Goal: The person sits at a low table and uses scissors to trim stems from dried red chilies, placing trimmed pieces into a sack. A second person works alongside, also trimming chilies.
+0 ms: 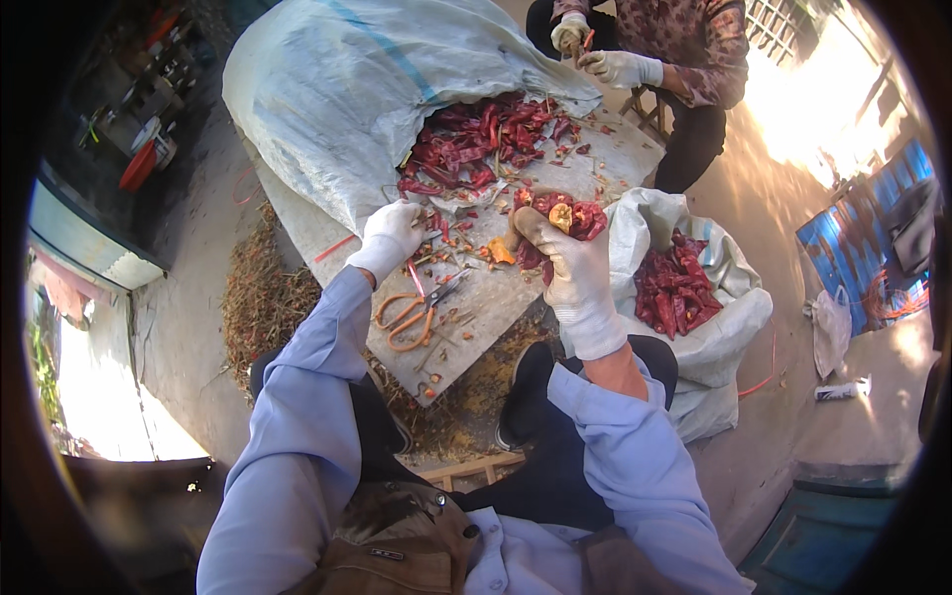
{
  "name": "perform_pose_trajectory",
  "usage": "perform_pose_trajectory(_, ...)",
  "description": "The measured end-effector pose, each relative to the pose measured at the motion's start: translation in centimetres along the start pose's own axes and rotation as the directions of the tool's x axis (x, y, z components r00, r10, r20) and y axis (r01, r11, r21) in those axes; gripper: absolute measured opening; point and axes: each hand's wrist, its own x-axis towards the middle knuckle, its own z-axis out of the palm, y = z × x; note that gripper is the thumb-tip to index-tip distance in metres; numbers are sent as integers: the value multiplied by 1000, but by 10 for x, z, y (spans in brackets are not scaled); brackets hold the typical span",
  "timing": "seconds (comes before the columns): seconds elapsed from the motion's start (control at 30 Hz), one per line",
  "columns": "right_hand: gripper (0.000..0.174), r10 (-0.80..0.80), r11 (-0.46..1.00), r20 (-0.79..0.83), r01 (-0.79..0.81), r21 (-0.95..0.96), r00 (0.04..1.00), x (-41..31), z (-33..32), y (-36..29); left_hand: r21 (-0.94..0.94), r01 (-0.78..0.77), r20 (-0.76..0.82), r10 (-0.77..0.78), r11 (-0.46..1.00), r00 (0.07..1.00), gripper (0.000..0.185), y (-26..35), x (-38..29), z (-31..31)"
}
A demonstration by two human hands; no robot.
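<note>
Both my hands wear pale work gloves. My right hand (569, 268) is closed around a bunch of dried red chili peppers (550, 212), cut ends up, above the board (491, 312). My left hand (392, 234) rests near the board's left side among pepper scraps; whether its curled fingers hold anything is hidden. Just below it lie scissors (411, 316) with orange handles and a red-and-white strip. Loose dried red peppers (476, 137) spill onto the board from the mouth of a large white woven sack (327, 97).
An upright-open white woven sack (736, 297) holding red peppers (673, 290) stands at my right. A heap of stems (264, 297) lies on the floor at left. Across the board sits a co-worker (669, 59) with gloved hands. A wooden stool edge shows below.
</note>
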Motion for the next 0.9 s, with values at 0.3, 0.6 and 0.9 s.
perform_pose_trajectory(0.3, 26, 40, 999, 0, -40, 1, 999, 6, -6, 9, 78, 124, 70, -130, 989, 989, 42, 13, 24, 25)
perform_pose_trajectory(0.6, 26, 34, 999, -23, -33, 10, 999, 6, -7, 4, -214, 166, 132, -140, 963, 981, 20, -13, 20, 7)
perform_pose_trajectory(0.9, 26, -46, 995, -13, 44, -90, 999, 6, -10, 16, -777, 308, 310, -92, 549, 946, 26, 35, -19, -69)
